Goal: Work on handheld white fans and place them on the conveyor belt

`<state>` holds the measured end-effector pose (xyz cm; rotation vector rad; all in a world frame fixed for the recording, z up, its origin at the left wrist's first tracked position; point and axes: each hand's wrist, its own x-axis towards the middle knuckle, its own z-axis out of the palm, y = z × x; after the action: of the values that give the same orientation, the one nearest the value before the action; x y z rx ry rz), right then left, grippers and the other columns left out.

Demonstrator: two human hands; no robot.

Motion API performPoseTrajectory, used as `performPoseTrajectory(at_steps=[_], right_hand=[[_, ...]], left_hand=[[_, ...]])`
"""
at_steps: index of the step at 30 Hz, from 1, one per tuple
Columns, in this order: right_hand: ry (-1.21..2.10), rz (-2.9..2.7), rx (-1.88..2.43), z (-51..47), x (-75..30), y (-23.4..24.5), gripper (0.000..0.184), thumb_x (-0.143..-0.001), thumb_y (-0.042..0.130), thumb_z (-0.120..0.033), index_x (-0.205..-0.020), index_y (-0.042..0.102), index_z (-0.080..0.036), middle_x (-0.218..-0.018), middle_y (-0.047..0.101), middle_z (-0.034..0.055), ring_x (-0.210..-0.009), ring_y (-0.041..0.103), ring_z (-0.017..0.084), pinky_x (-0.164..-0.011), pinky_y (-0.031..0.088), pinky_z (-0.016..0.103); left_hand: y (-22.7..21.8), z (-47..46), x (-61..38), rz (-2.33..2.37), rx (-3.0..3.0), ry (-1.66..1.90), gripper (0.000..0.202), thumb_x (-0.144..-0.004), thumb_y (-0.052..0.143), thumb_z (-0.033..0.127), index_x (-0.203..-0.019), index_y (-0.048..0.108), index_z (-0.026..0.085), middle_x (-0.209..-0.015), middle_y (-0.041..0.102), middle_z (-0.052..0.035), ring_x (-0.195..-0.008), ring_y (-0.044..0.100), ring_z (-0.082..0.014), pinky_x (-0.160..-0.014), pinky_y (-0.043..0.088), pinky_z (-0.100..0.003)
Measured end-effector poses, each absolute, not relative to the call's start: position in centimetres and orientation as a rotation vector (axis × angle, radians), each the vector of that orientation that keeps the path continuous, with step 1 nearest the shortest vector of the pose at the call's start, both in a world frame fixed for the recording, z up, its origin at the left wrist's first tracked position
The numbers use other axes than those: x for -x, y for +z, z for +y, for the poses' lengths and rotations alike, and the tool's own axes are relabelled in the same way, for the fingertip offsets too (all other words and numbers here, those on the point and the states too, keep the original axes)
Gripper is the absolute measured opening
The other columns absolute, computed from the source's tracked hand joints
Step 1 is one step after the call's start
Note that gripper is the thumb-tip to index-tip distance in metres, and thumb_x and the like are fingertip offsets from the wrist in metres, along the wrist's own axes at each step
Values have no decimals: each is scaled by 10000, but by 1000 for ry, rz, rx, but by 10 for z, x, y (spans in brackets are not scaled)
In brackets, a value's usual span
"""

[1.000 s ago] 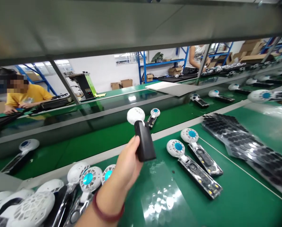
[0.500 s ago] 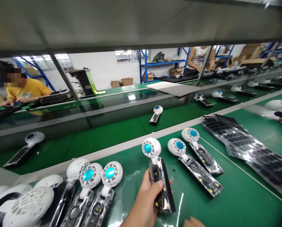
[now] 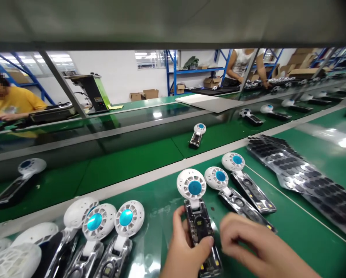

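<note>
My left hand [image 3: 187, 249] is wrapped round the clear, dark handle of a handheld fan [image 3: 194, 189], the thumb pressed on the front of the handle. The fan's white round head with a blue centre points upward and away. Just right of it, my right hand [image 3: 248, 243] is curled closed, fingertips bent down; whatever they may pinch is hidden. Beyond the right hand lie two similar handheld fans, a nearer fan [image 3: 217, 178] partly covered by that hand and a farther fan [image 3: 233, 161].
More fans [image 3: 129, 218] are grouped at left. A sheet of round black pads [image 3: 300, 173] lies at right. Past a pale rail, a green conveyor [image 3: 126, 166] carries spaced fans. A metal shelf [image 3: 161, 23] hangs overhead. Two people work across the line.
My right hand has come up from the bottom edge to beside the held fan. The fan has turned slightly and moved a little nearer. A blurred hand at far right has left view.
</note>
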<state>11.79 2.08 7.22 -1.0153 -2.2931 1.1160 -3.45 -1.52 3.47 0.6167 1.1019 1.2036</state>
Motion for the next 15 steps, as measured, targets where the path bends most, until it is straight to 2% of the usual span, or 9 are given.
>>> performPoseTrajectory(at_steps=[2, 6, 15], right_hand=[[1162, -2168, 1089, 33, -106, 82, 197, -790, 507, -79, -673, 539, -234, -784, 583, -44, -751, 578, 105, -662, 451, 176], [1145, -2164, 1159, 48, -86, 84, 201, -772, 535, -71, -678, 593, -239, -778, 608, -45, -768, 579, 116, -693, 439, 196], [1059, -2288, 1143, 45, -86, 78, 209, -779, 564, -66, -694, 629, -245, -724, 613, -51, -753, 575, 111, -645, 437, 185]], left_hand=[[36, -15, 34, 1116, -609, 1206, 746, -598, 651, 228, -1145, 148, 161, -1012, 571, -128, -816, 542, -186, -774, 383, -338], [36, -14, 33, 1128, -610, 1194, 734, -588, 630, 226, -1136, 147, 154, -1053, 563, -153, -791, 529, -174, -747, 376, -330], [31, -13, 33, 1160, -636, 1145, 747, -560, 600, 232, -1138, 134, 146, -1089, 558, -190, -818, 541, -209, -777, 371, -370]])
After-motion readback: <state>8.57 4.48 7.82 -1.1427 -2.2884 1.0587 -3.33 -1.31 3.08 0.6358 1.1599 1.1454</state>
